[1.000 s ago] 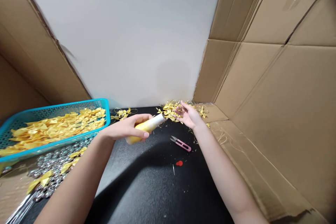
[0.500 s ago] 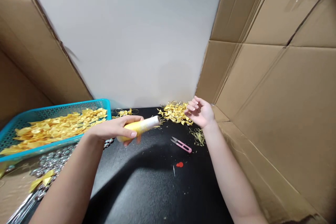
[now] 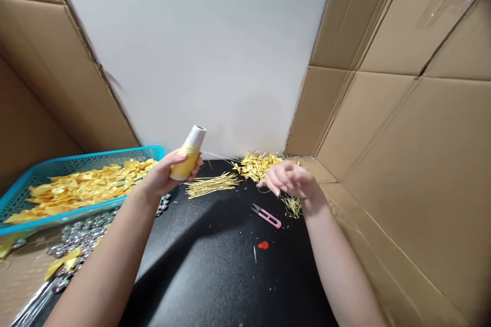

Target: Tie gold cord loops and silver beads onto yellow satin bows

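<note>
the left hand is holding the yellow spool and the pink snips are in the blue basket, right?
Not quite: in the head view the pink snips lie on the black table, outside the blue basket. The left hand is indeed holding the yellow spool.

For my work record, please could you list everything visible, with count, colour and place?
Spool: one, yellow-white, upper centre-left
Basket: one, turquoise, left
Bows: many, yellow, by wall, in basket, among beads
Beads: many, silver, beside basket
Strips: several, silver, lower left
Cords: many, gold, table's back
Tangle: one, yellowish, right
Snips: one, pink, centre-right
Needle: one, silver, below snips
Disc: one, red, below snips
Table: one, black, bottom
Wall: one, grey, back
Cardboard: several panels, brown, sides
Left hand: one, bare, around spool
Right hand: one, bare, near tangle
</note>
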A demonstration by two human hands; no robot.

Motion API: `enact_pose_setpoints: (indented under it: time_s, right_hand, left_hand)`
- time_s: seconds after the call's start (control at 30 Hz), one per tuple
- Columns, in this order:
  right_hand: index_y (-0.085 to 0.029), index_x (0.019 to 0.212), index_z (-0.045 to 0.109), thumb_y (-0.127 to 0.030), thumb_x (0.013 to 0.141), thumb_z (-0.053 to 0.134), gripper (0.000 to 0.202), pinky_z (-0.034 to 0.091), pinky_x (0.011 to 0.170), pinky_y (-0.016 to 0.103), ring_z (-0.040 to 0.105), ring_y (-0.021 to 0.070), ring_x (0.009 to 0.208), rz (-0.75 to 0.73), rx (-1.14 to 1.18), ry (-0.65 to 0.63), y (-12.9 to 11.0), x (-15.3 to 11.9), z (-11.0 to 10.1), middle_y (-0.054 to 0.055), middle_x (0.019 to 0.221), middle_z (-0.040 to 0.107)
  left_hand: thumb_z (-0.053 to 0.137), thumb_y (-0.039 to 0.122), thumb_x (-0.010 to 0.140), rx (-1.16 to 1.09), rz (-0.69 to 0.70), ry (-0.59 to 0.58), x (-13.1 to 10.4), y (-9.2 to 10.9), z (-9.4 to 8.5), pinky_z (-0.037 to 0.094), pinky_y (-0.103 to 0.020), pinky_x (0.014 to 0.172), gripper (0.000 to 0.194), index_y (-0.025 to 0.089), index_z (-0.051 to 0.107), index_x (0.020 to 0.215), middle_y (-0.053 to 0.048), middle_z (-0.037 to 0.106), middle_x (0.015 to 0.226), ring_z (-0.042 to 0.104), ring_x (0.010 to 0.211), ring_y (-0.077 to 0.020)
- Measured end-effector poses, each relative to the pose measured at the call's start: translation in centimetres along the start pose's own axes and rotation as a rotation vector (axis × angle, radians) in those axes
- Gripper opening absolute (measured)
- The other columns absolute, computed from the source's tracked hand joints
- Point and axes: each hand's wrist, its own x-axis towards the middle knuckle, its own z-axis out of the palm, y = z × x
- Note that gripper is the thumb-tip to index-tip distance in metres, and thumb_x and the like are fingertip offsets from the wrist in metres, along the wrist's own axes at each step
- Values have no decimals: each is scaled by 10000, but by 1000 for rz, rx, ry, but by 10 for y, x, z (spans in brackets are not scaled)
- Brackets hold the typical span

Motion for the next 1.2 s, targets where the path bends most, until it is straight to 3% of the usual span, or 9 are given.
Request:
enact_pose_setpoints:
  time_s: [0.17,0.27,0.4,0.6,0.7,0.8,1.03,1.1,1.2]
  right_hand:
    - [-339,923,684,-633,793,532,356,469,929,489,610,238,1031,-318,-32,171,-12,-3,2,33,985,653]
    - [-374,1328,507,-571,849,496,518,415,1030,504,476,271,1291,-291,-282,450,-15,0,5,44,1416,495]
    - [-381,1460,334,-355,868,556,633,309,1139,504,378,266,1388,-175,-583,688,-1,11,9,25,1551,335]
    - [-382,1471,283,-266,791,664,788,263,1167,482,388,248,1386,-173,-589,786,23,29,19,37,1534,362]
    - [-335,1435,309,-307,767,703,776,515,948,423,683,192,964,-162,-140,802,15,27,14,47,1159,667]
    - [-240,1171,555,-305,705,747,508,570,681,294,588,90,519,-88,127,848,5,17,-6,-57,694,640]
    - [-187,806,636,-379,612,749,295,504,813,362,608,215,924,140,-253,1265,18,4,-52,51,910,668]
    - [-193,873,645,-416,640,740,336,462,904,406,575,243,1021,92,-431,1253,20,6,-47,76,1011,659]
    - [-223,1067,619,-496,749,684,425,428,969,404,555,232,1097,-3,-425,853,21,15,-18,95,1160,626]
  left_hand:
    - [664,484,727,731,-38,-3,-3,4,16,384,-235,530,383,164,612,930,-15,589,725,519,614,-147]
    - [634,509,756,933,-37,-140,-9,7,24,364,-234,528,377,171,610,922,0,562,717,508,614,-146]
    - [626,506,762,993,-119,-310,-17,14,31,359,-233,536,361,179,600,911,7,540,742,511,641,-149]
    - [612,504,772,1048,-130,-301,-23,19,35,360,-246,562,354,178,609,911,1,558,759,523,673,-162]
    - [594,511,788,1034,-79,-212,-21,19,33,370,-256,575,368,180,613,947,-9,579,776,520,674,-163]
    - [584,524,793,931,-67,-194,-19,20,29,371,-252,562,374,176,604,928,-2,550,749,503,648,-149]
    - [645,520,739,652,-214,-308,-21,24,24,404,-235,526,393,183,613,940,1,557,743,529,622,-140]
    - [660,523,725,621,-228,-297,-22,26,24,416,-241,514,386,193,624,922,-13,596,759,544,616,-148]
    - [665,532,714,537,-254,-312,-23,28,26,436,-252,502,361,209,644,876,-31,658,788,556,587,-153]
